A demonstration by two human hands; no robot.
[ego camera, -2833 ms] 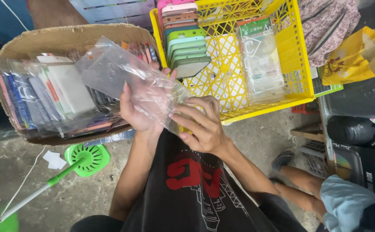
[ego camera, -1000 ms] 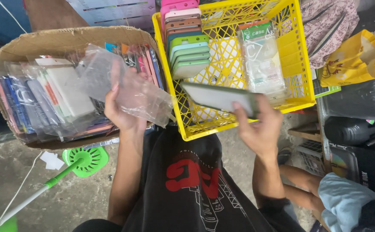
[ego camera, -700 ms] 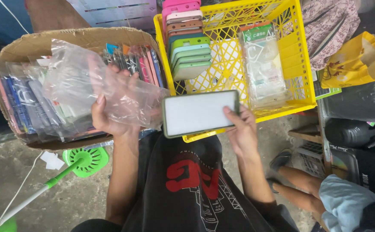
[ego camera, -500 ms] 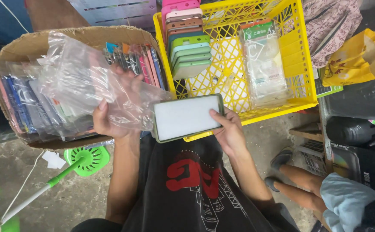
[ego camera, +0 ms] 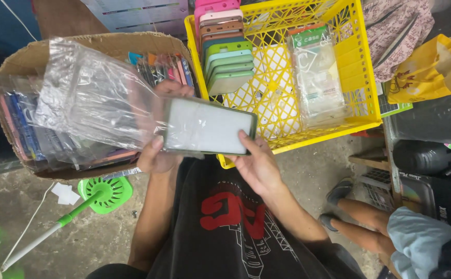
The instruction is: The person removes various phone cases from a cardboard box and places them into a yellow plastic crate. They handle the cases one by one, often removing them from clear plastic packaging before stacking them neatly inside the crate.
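On the far left lies a white stick with a round green plastic head (ego camera: pixel 104 192) on the grey floor. Above it sits a brown cardboard box (ego camera: pixel 24 57), packed with flat phone cases in clear wrappers; there are too many to count.

Over the box, the left hand (ego camera: pixel 158 150) holds a big clear crinkly plastic bag (ego camera: pixel 88 95). The fingers are curled around the bag's open end, with the thumb pressing on the near edge. The hand is partly closed, not a tight fist.

Next comes one dark green phone case with a pale grey inside (ego camera: pixel 208 127). It lies flat between the two hands, just in front of the yellow basket, and its left end is inside the mouth of the bag. The right hand (ego camera: pixel 256 165) holds the case from below at its right end. The thumb lies on the near edge and the fingers are loosely bent under it.

Behind the case stands one yellow plastic basket with holes (ego camera: pixel 362 72). Inside, on the left, is a row of coloured phone cases (ego camera: pixel 225 54) standing on edge. About ten show, pink, brown and green. To their right lies one stack of clear wrapped cases (ego camera: pixel 316 72).

On the far right sits one crumpled yellow bag (ego camera: pixel 429 70).
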